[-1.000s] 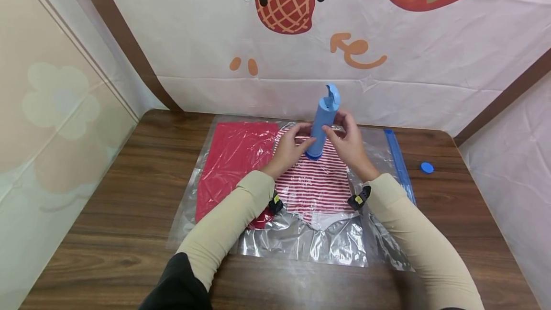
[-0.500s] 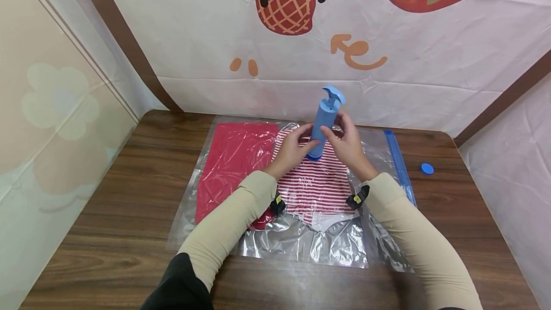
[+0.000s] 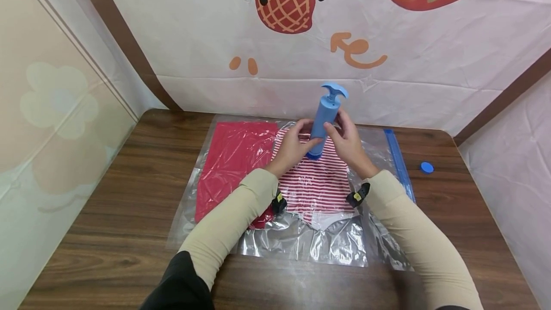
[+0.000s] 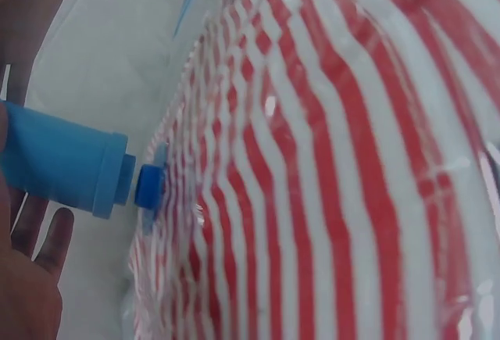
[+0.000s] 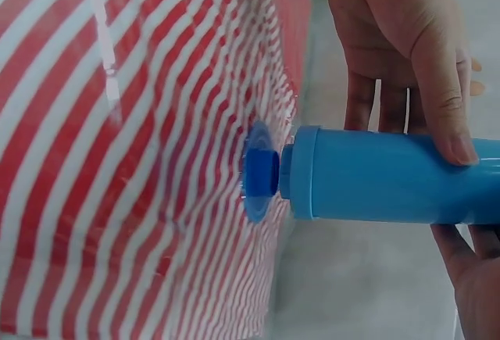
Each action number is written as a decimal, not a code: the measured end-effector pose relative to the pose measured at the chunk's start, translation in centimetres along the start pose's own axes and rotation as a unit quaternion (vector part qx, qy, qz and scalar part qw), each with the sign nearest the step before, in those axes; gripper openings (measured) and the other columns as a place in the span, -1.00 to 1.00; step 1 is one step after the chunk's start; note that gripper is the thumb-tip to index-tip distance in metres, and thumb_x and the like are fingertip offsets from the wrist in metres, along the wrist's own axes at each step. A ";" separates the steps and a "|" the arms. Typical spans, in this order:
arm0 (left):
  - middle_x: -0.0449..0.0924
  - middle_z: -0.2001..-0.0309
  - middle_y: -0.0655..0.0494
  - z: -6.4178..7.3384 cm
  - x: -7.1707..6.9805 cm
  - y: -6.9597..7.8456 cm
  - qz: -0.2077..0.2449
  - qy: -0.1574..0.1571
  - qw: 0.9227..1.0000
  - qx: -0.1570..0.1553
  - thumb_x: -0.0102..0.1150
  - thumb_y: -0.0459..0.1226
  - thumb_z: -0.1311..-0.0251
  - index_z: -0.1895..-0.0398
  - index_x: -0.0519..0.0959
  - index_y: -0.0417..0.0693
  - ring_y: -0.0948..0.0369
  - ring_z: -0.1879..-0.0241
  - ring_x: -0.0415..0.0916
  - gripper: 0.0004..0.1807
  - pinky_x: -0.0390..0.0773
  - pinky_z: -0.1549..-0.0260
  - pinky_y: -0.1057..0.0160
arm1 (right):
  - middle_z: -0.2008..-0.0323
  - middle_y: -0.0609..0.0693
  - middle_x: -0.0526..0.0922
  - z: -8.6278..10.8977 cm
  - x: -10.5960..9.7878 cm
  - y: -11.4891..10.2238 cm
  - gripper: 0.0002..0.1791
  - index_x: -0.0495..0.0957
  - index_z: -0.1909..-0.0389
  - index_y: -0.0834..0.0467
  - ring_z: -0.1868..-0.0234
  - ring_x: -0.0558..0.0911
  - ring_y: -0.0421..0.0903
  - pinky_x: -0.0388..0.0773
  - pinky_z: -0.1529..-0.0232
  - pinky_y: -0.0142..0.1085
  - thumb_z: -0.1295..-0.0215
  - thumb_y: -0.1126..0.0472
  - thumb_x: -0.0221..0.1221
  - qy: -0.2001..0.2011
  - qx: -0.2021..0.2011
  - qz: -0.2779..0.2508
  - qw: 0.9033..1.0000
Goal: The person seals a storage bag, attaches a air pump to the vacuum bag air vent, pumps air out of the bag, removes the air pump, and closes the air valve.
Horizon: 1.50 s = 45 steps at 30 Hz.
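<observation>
A light blue hand pump [image 3: 324,119] with a T-shaped handle on top stands slightly tilted over the bag in the head view. From the left, my left hand [image 3: 293,149] holds its lower barrel between thumb and fingers. My right hand [image 3: 347,145] grips the barrel from the other side, a little higher. Below the pump lies a clear vacuum storage bag [image 3: 301,249] with a red-and-white striped garment [image 3: 316,188] inside. In the right wrist view, a narrow gap shows between the pump's nozzle and the dark blue valve [image 5: 260,174] on the bag.
A folded red cloth [image 3: 236,166] lies in the left part of the bag. Along the bag's right edge runs a blue zip strip [image 3: 399,164]. A small round blue cap [image 3: 427,167] sits on the wooden table [image 3: 107,214] to the right. A printed fabric wall stands behind.
The pump has turned about its length between my hands; its handle, first seen nearly edge-on, now shows broad. My hands have shifted only slightly, and the bag lies as before.
</observation>
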<state>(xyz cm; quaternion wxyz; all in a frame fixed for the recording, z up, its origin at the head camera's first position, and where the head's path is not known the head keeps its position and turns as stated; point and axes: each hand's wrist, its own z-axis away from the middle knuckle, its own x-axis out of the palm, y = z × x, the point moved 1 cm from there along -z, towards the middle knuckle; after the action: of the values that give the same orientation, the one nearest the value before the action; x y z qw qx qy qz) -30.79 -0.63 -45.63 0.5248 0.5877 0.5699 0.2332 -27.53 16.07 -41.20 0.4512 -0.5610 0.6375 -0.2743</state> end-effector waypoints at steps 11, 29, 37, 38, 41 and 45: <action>0.56 -0.19 -0.13 -0.1 -0.1 0.4 0.006 -0.008 1.000 0.002 0.36 -0.27 -0.31 -0.33 0.43 -0.21 0.03 -0.21 0.56 -0.43 0.57 -0.19 0.11 | -0.47 0.32 0.25 -0.1 -0.3 -0.3 -0.37 -0.02 -0.58 0.30 -0.48 0.28 0.21 0.22 -0.45 0.15 -0.60 0.34 -0.07 -0.008 0.001 0.010 1.000; 0.57 -0.11 -0.16 1.0 -5.4 3.1 -0.030 0.022 0.997 -0.060 0.37 -0.17 -0.30 -0.27 0.45 -0.25 -0.02 -0.09 0.59 -0.43 0.62 -0.10 -0.03 | -0.38 0.37 0.33 4.2 -4.9 0.6 -0.33 0.25 -0.43 0.40 -0.40 0.32 0.33 0.29 -0.37 0.23 -0.41 0.26 0.26 -0.141 0.097 0.253 0.952; 0.56 -0.07 -0.17 2.3 -8.8 4.4 -0.089 -0.001 0.992 -0.091 0.38 -0.15 -0.29 -0.23 0.45 -0.26 -0.03 -0.05 0.59 -0.43 0.62 -0.09 -0.04 | -0.45 0.55 0.10 7.2 -5.3 1.3 -0.01 0.12 -0.46 0.51 -0.46 0.11 0.50 0.11 -0.42 0.32 -0.25 0.07 0.42 -0.285 0.105 0.335 0.892; 0.57 -0.07 -0.17 2.5 -9.1 4.6 -0.096 -0.007 0.991 -0.094 0.38 -0.14 -0.28 -0.22 0.45 -0.26 -0.03 -0.05 0.59 -0.44 0.63 -0.08 -0.04 | -0.45 0.56 0.08 7.5 -5.3 1.3 0.03 0.11 -0.47 0.51 -0.46 0.10 0.50 0.11 -0.42 0.32 -0.23 0.04 0.44 -0.294 0.111 0.336 0.888; 0.57 -0.07 -0.18 3.2 -9.9 5.0 -0.111 -0.019 0.989 -0.101 0.38 -0.13 -0.28 -0.21 0.46 -0.26 -0.05 -0.04 0.60 -0.43 0.64 -0.06 -0.06 | -0.47 0.57 0.03 8.3 -5.3 1.4 0.10 0.08 -0.48 0.51 -0.47 0.06 0.51 0.10 -0.41 0.33 -0.17 0.01 0.48 -0.316 0.121 0.339 0.878; 0.57 -0.07 -0.19 3.9 -11.1 5.3 -0.119 -0.028 0.986 -0.116 0.38 -0.12 -0.28 -0.21 0.46 -0.27 -0.06 -0.03 0.62 -0.43 0.65 -0.03 -0.08 | -0.49 0.56 -0.05 9.0 -5.1 1.5 0.14 0.04 -0.50 0.51 -0.49 0.00 0.52 0.09 -0.41 0.34 -0.15 0.02 0.49 -0.335 0.131 0.338 0.869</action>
<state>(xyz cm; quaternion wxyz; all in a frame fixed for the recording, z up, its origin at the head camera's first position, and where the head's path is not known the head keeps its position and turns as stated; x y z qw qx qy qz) -27.82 -11.12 -38.62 0.6292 0.4575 0.5897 0.2171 -20.50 22.74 -45.08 0.7724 -0.3050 0.5568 0.0188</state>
